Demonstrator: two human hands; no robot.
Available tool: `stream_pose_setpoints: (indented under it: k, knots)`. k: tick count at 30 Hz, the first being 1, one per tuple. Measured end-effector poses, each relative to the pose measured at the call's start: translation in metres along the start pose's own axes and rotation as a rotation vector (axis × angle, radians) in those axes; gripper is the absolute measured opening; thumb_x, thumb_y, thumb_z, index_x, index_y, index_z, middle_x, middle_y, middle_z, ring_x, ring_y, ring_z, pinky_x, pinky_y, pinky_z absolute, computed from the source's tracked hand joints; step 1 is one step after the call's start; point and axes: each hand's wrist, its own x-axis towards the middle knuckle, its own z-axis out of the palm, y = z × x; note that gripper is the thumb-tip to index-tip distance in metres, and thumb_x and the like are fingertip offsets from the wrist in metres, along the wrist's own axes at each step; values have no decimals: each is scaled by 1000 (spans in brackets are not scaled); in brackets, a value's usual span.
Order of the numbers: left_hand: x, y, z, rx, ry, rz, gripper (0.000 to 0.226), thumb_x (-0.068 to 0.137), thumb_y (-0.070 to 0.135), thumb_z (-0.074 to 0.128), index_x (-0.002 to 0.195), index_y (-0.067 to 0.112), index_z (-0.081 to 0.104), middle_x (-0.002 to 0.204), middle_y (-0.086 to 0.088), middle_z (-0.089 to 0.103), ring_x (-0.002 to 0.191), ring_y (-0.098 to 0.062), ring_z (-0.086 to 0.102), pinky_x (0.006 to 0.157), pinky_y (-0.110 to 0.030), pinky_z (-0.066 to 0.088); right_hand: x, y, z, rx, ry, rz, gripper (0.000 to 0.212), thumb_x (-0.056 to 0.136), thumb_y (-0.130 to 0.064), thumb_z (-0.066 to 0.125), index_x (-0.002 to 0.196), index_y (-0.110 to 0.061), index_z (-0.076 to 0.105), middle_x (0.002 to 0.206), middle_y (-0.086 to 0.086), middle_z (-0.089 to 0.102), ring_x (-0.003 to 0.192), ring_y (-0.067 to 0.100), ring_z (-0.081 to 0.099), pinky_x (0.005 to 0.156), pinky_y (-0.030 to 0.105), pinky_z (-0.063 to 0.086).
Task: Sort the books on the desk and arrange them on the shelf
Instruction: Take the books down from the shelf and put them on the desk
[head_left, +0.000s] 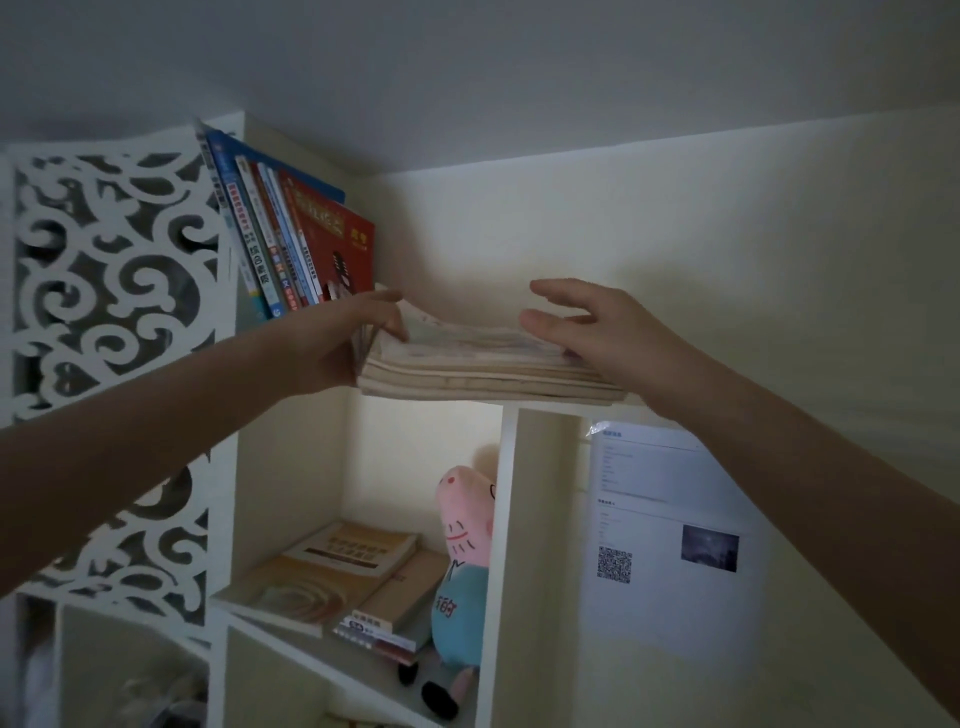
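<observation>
- Hands reach up to the top board of a white shelf unit (506, 499), where a flat stack of worn, cream-edged books (483, 364) lies with its front edge overhanging the board.
- The left hand (337, 338) grips the stack's left end, thumb on the top cover; the fingers beneath are hidden by the books.
- The right hand (587, 325) rests on the stack's right end, fingers spread and open, palm partly covering the corner; whether any finger hooks under the stack cannot be told.
- A row of upright books (280, 234) leans to the left against a white carved fretwork side panel (104, 270), just left of the stack; a red cover faces out, its lower edge hidden behind the left hand.
- Titles on the spines are too dim and small to read.
- In the compartment below, 2 piles of books (337, 577) lie flat; a pink plush pig in a blue outfit (462, 561) stands beside them, partly cut off by the shelf's upright.
- A printed sheet with a QR code (670, 535) is stuck to the wall at right; its text is illegible.
- The lower left compartments are dark and their contents are blurred.
</observation>
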Motion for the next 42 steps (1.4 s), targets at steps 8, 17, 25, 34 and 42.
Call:
stream_pose_setpoints:
  k: [8,17,25,34,42]
  knots:
    - [-20,-10,-12,0,-178,63,88,53,4,74,128,35,42,122,-9,56,80,-25,72,56,-27,56,-31,3,-12,126,-135,148,70,87,-37,65,149,-32,33,136,-8,45,105,0,54,79,10,40]
    - [-21,-28,-29,46,-262,25,120,30,15,93,135,45,42,128,-2,58,102,-30,67,71,-38,59,-50,22,9,552,-156,143,90,85,-3,66,152,-37,17,113,-23,64,93,8,70,70,22,58]
    - [-31,-28,-34,143,-271,-13,125,31,25,96,137,53,37,129,5,58,106,-28,66,79,-46,58,-57,21,15,594,-232,143,103,78,5,71,152,-41,16,133,0,60,100,21,70,70,32,59]
    - [-65,-40,-25,316,-194,110,81,78,-2,66,136,47,39,128,12,51,97,-20,69,69,-35,59,-80,25,23,524,-286,182,110,56,-11,84,146,-44,30,144,0,46,113,22,64,79,38,60]
    - [-104,-65,-11,399,-193,242,91,64,12,79,132,57,40,138,16,44,120,-15,53,88,-36,56,-132,32,29,426,-320,191,100,59,-12,87,130,-59,35,134,-15,55,108,10,66,86,34,58]
